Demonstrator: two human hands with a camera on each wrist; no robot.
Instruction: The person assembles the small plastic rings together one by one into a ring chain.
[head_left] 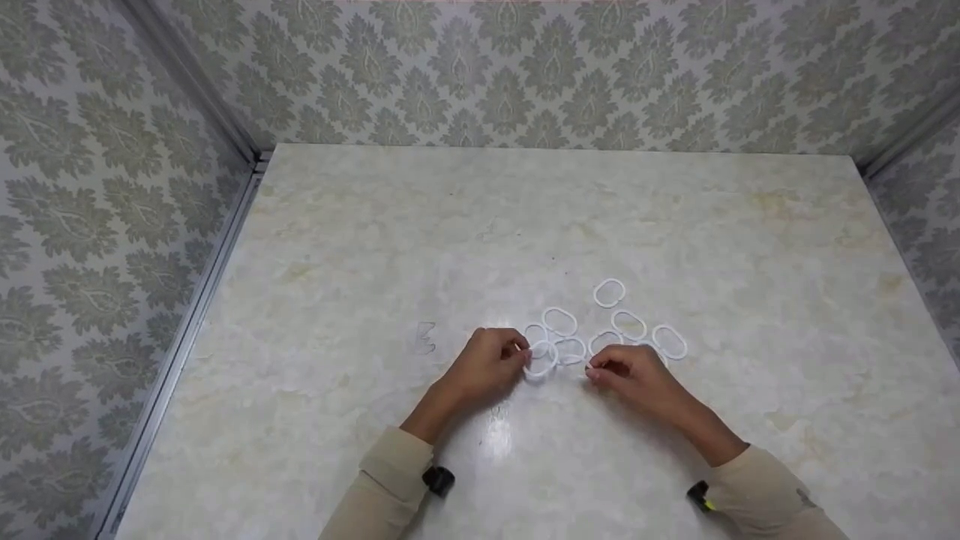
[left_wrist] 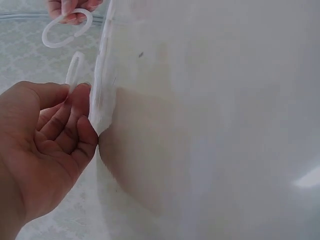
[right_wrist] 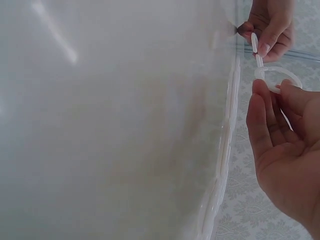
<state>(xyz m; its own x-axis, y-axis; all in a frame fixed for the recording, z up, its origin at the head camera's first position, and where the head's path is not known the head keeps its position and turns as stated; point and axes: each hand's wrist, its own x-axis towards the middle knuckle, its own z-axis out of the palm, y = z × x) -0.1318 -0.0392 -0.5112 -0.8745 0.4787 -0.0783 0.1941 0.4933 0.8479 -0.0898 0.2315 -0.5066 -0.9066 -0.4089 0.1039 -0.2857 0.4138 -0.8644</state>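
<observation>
My left hand [head_left: 489, 364] pinches a white oval ring [head_left: 555, 356] between thumb and fingertips, holding it up just over the table. Facing it, my right hand [head_left: 637, 373] grips a second white ring [left_wrist: 46, 37], which has a small gap in its loop, as the left wrist view shows. In the head view most of that second ring is hidden by the fingers. From the right wrist, the left hand's ring [right_wrist: 255, 44] and the right hand's ring [right_wrist: 294, 76] overlap. Several similar white rings lie loosely grouped behind both hands, one of them [head_left: 595, 294] farthest back.
A small clear piece with a zigzag edge [head_left: 425, 337] lies left of the left hand. The pale marbled table [head_left: 525, 217] meets patterned walls [head_left: 465, 67] at the back and sides. Black devices [head_left: 439, 481] sit at both wrists, by beige sleeves.
</observation>
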